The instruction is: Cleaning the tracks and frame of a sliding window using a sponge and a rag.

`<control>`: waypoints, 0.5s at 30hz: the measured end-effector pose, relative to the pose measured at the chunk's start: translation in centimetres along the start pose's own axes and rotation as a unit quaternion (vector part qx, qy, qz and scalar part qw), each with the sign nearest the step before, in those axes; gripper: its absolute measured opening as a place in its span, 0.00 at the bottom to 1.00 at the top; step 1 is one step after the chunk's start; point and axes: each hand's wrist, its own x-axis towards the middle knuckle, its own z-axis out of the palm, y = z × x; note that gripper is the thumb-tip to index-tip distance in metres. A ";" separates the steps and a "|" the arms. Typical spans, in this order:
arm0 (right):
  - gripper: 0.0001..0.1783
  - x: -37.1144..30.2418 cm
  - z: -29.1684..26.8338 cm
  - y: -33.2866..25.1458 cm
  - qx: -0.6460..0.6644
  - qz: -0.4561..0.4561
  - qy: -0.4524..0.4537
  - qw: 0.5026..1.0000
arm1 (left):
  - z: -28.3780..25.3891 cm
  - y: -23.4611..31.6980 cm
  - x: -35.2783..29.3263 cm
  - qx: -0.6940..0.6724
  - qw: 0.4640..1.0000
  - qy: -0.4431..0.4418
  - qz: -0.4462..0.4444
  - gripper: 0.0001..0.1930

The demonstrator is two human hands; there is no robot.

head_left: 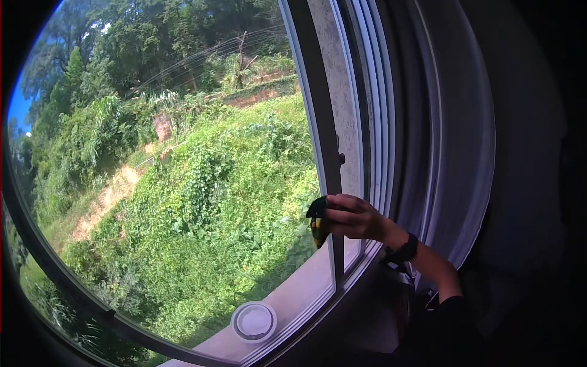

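The right hand (354,219) was held at the window, its fingers bent and drawn close together around a small cloth (316,209). The cloth was dark green with yellow on its lower part, and it stuck out to the left of the fingertips, part of it hanging down below them. The rest of it was hidden behind the fingers, so how much lay in the palm could not be told. The hand and cloth were in front of the lower part of the dark upright window frame (324,134), the cloth reaching past its left edge; whether it touched the frame or the glass could not be made out.

A small dark knob (342,159) sat on the frame just above the hand. A black watch (406,248) circled the wrist, and the forearm came up from a dark sleeve (452,318) at the lower right. Below and to the left of the cloth, well apart from it, a round pale dish (254,322) sat on the light ledge (299,280). A greyish curtain (458,122) hung to the right of the window. Through the window showed a green hillside (263,202), with trees (153,37) higher up.
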 end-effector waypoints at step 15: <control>0.15 -9.0 7.4 6.1 0.122 0.339 0.148 0.921 | 9.2 40.0 -31.0 -0.237 0.805 -0.426 0.338 0.16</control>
